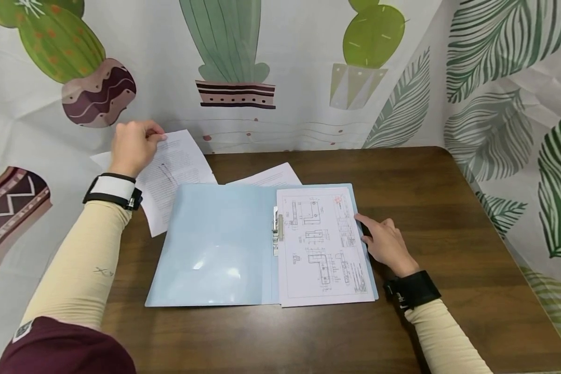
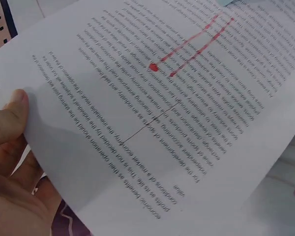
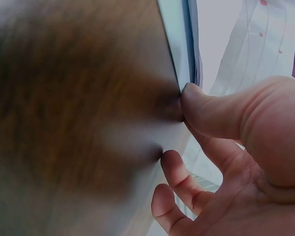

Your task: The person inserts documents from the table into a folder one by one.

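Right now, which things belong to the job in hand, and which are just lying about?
Likely the job:
printed sheet, in left hand
blue folder, touched by right hand
technical drawing, in folder
metal clip

Likely lying about:
sheet behind folder

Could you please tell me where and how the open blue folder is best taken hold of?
I would probably pinch the blue folder by its right edge, coming from the right: it lies open and flat, and there a narrow border shows beside the drawing sheet. The right hand touches that edge.
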Action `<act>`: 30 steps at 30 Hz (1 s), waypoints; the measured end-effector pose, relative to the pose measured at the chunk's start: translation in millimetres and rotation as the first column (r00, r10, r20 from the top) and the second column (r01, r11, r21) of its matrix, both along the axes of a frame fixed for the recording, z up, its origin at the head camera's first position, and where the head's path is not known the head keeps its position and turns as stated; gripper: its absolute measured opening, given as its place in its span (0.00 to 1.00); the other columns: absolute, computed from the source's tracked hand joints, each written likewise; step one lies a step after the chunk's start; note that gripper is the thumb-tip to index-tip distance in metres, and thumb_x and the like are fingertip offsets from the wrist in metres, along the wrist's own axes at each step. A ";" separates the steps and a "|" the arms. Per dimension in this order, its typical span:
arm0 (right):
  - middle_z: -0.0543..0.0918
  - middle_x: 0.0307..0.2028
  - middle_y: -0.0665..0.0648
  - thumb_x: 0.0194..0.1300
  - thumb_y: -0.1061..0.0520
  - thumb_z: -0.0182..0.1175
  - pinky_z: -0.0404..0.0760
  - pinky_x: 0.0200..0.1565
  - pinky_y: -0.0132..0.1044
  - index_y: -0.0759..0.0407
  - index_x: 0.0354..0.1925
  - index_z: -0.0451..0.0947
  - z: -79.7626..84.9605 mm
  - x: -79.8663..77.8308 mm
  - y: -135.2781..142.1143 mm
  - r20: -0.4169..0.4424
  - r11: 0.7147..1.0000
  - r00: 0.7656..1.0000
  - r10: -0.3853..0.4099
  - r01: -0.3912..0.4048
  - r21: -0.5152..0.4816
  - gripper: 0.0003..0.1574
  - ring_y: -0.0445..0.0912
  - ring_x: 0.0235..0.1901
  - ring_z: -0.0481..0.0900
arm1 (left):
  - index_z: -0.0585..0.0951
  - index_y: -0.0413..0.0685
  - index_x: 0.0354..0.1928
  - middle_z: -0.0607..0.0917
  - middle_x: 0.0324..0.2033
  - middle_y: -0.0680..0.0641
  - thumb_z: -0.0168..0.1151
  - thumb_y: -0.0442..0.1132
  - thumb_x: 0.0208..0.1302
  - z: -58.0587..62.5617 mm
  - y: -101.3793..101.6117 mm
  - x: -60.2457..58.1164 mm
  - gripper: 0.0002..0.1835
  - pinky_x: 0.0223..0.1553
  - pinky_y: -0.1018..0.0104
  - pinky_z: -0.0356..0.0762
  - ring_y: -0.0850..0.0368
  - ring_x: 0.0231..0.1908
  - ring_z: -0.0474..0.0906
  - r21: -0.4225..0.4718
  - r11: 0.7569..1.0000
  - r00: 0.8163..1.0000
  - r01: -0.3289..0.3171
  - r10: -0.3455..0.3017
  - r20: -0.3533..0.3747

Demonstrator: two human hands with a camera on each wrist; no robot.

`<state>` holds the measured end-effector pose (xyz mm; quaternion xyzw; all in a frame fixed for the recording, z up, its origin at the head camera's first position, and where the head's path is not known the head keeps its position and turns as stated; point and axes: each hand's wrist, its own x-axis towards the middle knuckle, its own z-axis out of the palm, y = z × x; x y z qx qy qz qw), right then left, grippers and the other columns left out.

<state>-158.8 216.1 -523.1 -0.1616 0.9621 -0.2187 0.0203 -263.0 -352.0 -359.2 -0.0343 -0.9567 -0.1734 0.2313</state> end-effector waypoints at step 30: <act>0.71 0.69 0.73 0.76 0.63 0.57 0.68 0.59 0.63 0.66 0.74 0.65 11.8 -10.5 13.4 0.003 0.980 0.999 -0.051 0.051 -0.191 0.32 0.68 0.59 0.71 | 0.89 0.32 0.35 0.90 0.31 0.37 0.68 0.39 0.70 85.4 52.4 16.7 0.13 0.34 0.83 0.66 0.88 0.29 0.71 0.141 0.968 0.852 0.209 -0.109 -0.512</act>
